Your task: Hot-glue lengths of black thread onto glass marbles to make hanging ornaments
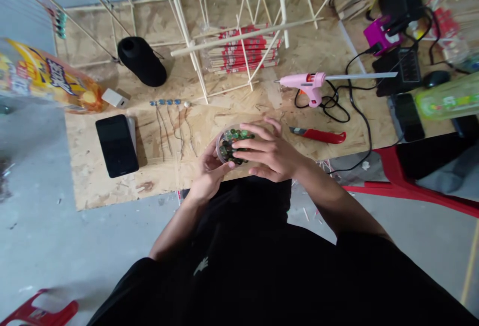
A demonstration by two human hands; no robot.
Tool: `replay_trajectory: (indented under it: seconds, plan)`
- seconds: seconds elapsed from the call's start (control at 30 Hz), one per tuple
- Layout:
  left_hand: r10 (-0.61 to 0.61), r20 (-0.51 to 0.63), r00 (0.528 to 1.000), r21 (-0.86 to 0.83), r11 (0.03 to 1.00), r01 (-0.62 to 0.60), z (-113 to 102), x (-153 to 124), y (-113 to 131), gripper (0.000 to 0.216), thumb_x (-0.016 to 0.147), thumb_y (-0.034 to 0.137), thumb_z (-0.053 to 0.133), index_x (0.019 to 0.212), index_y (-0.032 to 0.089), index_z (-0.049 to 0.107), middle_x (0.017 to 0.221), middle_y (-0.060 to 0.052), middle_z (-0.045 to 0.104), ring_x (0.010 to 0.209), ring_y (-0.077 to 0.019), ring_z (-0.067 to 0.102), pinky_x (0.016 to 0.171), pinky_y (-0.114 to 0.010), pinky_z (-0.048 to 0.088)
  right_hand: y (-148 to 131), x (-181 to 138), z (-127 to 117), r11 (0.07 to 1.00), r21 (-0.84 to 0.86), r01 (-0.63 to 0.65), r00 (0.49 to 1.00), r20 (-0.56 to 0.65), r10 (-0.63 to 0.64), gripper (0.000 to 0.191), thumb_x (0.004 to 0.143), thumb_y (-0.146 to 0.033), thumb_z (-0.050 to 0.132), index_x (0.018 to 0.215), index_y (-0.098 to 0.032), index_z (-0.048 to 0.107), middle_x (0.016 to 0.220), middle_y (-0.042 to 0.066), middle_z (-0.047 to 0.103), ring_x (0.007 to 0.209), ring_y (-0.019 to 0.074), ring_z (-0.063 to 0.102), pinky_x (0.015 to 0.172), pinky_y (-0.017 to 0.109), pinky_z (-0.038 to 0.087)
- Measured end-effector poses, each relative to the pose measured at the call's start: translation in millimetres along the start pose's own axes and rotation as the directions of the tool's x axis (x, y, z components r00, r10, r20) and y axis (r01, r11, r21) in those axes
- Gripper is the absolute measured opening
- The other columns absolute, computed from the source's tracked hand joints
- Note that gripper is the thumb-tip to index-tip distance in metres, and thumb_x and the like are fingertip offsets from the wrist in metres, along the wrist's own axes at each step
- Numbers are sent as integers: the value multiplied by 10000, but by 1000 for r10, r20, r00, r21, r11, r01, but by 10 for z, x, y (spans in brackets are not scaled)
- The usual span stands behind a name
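Note:
Close to the table's front edge, my left hand (pixel 211 168) grips a small round clear tub (pixel 218 150) from its left side, the thumb at the near rim. Green, dark and clear glass marbles (pixel 226 149) fill it. Over the tub's right part reaches my right hand (pixel 271 151), its fingers apart and the fingertips at the marbles; I see nothing held in them. Left of the tub, several thin wires (pixel 170 129) lie on the table, with blue marbles (pixel 169 102) and one white one (pixel 187 104) at their far ends.
A pink glue gun (pixel 309 84) and a red utility knife (pixel 324 136) lie to the right. A frame of wooden sticks (pixel 232 39) stands behind, near packs of chopsticks (pixel 243 51). A phone (pixel 117 145), black bottle (pixel 142 61) and orange snack bag (pixel 56 79) sit left.

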State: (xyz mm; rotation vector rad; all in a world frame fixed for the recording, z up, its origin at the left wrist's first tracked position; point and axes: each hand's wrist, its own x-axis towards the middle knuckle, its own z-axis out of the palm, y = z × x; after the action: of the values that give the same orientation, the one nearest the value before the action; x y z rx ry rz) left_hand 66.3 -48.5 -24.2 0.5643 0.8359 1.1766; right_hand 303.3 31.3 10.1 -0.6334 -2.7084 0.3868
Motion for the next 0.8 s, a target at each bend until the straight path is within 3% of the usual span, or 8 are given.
replay_trajectory:
  seconds: [0.17, 0.27, 0.47, 0.63, 0.8]
  plan:
    - [-10, -30, 1000, -40, 999, 9, 21, -18, -11, 809, 862, 238, 978, 1597, 374, 668, 1747, -79, 598, 1620, -370, 579, 1265, -504, 617, 23, -9, 14, 994, -60, -86, 996, 15, 87, 666, 1162, -672, 368, 1635, -290, 641, 1734, 27, 612, 1728, 403, 323, 1378, 655, 6]
    - [-21, -27, 999, -55, 998, 19, 13, -21, -7, 791, 885, 232, 957, 1603, 370, 655, 1788, -79, 553, 1656, -382, 536, 1260, -520, 624, 22, 13, 7, 998, 11, -68, 997, 41, 67, 693, 1160, -666, 360, 1697, -284, 573, 1797, 38, 533, 1760, 411, 248, 1386, 668, 2]
    - [-47, -43, 998, -77, 996, 44, 8, -16, 11, 825, 866, 244, 975, 1613, 365, 647, 1733, -90, 613, 1572, -374, 631, 1213, -510, 668, 29, -56, -150, 970, 243, 24, 999, 25, -31, 564, 1155, -613, 397, 1401, -326, 815, 1556, -3, 757, 1768, 387, 243, 1393, 697, 2]
    - [-37, -44, 998, -73, 997, 34, 23, 5, 28, 778, 860, 258, 982, 1572, 342, 680, 1674, -107, 658, 1537, -380, 661, 1171, -522, 697, -80, 36, -108, 994, 83, -69, 992, 108, 60, 576, 1145, -586, 457, 1578, -294, 700, 1708, 30, 637, 1773, 438, 232, 1372, 785, -39]
    - [-46, -43, 998, -70, 997, 43, 6, 18, 34, 762, 852, 268, 988, 1548, 329, 683, 1703, -105, 632, 1542, -394, 654, 1185, -552, 689, -55, 73, -129, 995, 24, -101, 994, 48, 99, 588, 1148, -524, 399, 1579, -255, 696, 1713, 24, 631, 1754, 448, 278, 1381, 790, 1]
